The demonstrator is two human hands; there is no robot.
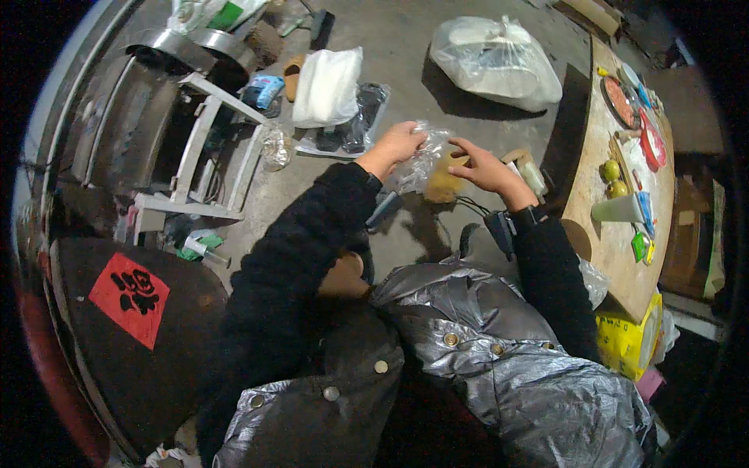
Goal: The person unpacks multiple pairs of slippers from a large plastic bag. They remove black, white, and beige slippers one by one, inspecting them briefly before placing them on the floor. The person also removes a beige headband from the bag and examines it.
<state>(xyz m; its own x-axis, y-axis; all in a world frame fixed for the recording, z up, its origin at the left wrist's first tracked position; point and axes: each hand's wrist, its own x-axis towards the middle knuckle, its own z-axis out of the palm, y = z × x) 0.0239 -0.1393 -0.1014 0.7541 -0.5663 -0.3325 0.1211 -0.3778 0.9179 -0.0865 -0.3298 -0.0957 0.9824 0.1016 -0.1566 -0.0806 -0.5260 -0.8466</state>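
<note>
My left hand [401, 143] pinches the top of a crumpled clear plastic bag [418, 167], which hangs in front of me above the concrete floor. Just right of the bag is my right hand [474, 167], its fingers apart and nothing seen between them. Behind and below that hand lies a yellowish object [443, 182], too blurred to name. Beyond my left hand, a white plastic-wrapped bundle [326, 88] rests by dark items in clear plastic [370, 114]. A tied translucent bag [497, 64] with things inside sits farther out on the floor.
A wooden table [585, 245] at right holds a green-tinted container [617, 208], round yellow-green fruits [611, 170] and a red-handled item [651, 140]. A pale frame [196, 140] stands at left near metal pots [167, 50]. A yellow bag [629, 345] is below the table's near corner.
</note>
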